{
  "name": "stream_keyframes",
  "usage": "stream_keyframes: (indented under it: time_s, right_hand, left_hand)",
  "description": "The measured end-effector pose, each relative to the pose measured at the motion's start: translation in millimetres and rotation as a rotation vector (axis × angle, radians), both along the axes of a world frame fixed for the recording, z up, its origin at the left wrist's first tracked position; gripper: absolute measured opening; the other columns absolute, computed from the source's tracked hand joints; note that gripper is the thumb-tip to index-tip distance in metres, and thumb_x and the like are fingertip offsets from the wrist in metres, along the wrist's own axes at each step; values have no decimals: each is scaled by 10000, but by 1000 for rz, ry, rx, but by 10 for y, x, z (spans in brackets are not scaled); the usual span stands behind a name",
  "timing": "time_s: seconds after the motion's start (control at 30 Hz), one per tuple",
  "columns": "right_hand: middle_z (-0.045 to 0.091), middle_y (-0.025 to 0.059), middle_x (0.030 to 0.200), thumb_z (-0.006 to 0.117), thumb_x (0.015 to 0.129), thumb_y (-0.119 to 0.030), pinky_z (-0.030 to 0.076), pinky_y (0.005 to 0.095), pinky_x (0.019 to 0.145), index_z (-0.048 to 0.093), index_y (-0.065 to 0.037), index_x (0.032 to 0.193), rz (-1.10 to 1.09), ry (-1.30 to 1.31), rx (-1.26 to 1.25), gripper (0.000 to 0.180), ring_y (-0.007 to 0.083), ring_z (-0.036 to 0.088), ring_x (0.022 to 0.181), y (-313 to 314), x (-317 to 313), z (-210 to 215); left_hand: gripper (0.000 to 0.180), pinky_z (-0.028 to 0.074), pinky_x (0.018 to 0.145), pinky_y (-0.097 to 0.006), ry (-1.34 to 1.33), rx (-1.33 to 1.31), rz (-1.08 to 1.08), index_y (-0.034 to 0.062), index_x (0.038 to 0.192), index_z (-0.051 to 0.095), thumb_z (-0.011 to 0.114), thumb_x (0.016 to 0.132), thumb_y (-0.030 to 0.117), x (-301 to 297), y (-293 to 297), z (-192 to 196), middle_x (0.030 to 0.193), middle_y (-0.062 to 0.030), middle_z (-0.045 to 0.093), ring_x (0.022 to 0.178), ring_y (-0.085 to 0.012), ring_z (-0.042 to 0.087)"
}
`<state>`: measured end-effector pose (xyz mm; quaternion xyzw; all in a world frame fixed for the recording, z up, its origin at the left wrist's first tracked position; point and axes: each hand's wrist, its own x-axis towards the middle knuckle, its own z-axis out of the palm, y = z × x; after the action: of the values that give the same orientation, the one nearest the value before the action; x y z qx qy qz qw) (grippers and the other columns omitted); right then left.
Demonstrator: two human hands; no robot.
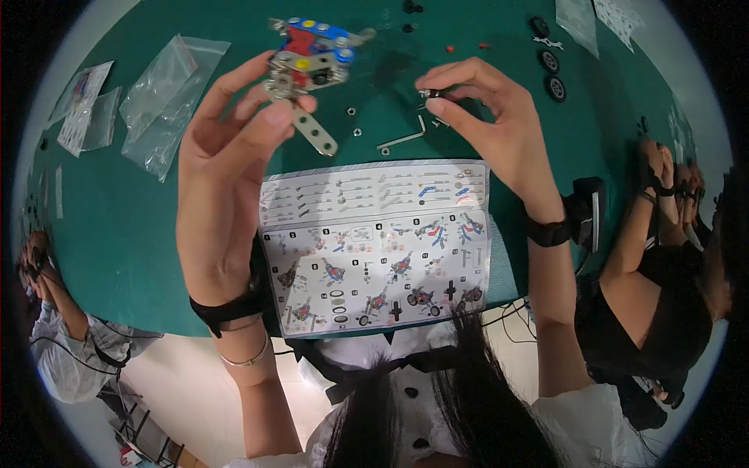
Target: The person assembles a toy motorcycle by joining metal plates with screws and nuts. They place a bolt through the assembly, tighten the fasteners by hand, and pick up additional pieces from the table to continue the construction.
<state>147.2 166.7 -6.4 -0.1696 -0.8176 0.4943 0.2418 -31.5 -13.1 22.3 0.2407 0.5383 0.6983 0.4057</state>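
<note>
My left hand (pixel 226 148) is raised over the table, fingers closed round a construction-kit model (pixel 312 58) of metal strips with blue, red and yellow parts. A silvery strip (pixel 316 134) with holes sticks out below its thumb. To the right, my right hand (pixel 499 117) pinches a small metal and dark piece (pixel 429 93) between thumb and fingertips; its exact kind is too small to tell. Beneath that hand lies an L-shaped hex key (pixel 404 141), with several loose nuts (pixel 357 132) around it. A printed instruction sheet (pixel 374 222) is spread in front of me.
Clear plastic bags (pixel 172 101) lie at left. Black wheels (pixel 549 61) and a small flat wrench (pixel 548 44) sit at far right, red bits (pixel 450 48) at the back. A black device (pixel 587 214) stands by my right wrist. Other people's arms (pixel 636 234) are at both sides.
</note>
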Motion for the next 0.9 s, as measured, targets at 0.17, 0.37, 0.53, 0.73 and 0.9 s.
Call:
stream_keyframes:
  time_s: [0.17, 0.37, 0.53, 0.73, 0.9]
  right_hand:
    - [666, 71, 876, 669, 806, -85, 473, 273, 752, 630, -27, 950, -73, -120, 179, 160, 161, 630, 808, 53, 78, 111]
    - [660, 72, 848, 663, 806, -84, 453, 276, 748, 623, -31, 934, -41, -177, 186, 144, 162, 616, 778, 12, 46, 79]
    - [653, 76, 825, 663, 798, -71, 459, 282, 759, 619, -23, 930, -22, -135, 156, 147, 166, 618, 776, 1, 24, -6]
    - [650, 79, 829, 665, 790, -62, 463, 288, 781, 617, -15, 920, -26, -107, 163, 146, 168, 615, 775, -7, 15, 13]
    - [647, 87, 833, 663, 792, -61, 463, 285, 783, 614, -7, 919, -40, -110, 175, 146, 168, 610, 794, -18, 13, 31]
  left_hand:
    - [487, 441, 927, -268, -125, 177, 145, -70, 1264, 455, 639, 822, 19, -153, -95, -69, 1068, -169, 631, 1017, -199, 612]
    - [441, 456, 914, -257, 215, 52, 262, -45, 1236, 507, 656, 826, 16, -270, -105, -13, 1065, -155, 618, 1004, -181, 614]
    - [366, 468, 913, -285, 532, -107, 198, 4, 1182, 571, 669, 831, 36, -424, -171, -101, 1152, -111, 604, 980, -178, 625]
    - [230, 494, 762, -235, 696, -221, 234, -6, 1035, 583, 621, 814, -56, -484, -157, -198, 1034, -94, 603, 871, -131, 632]
    - [214, 492, 760, -272, 777, -299, 247, 15, 996, 588, 619, 794, -45, -480, -175, -210, 1022, -88, 604, 882, -157, 630]
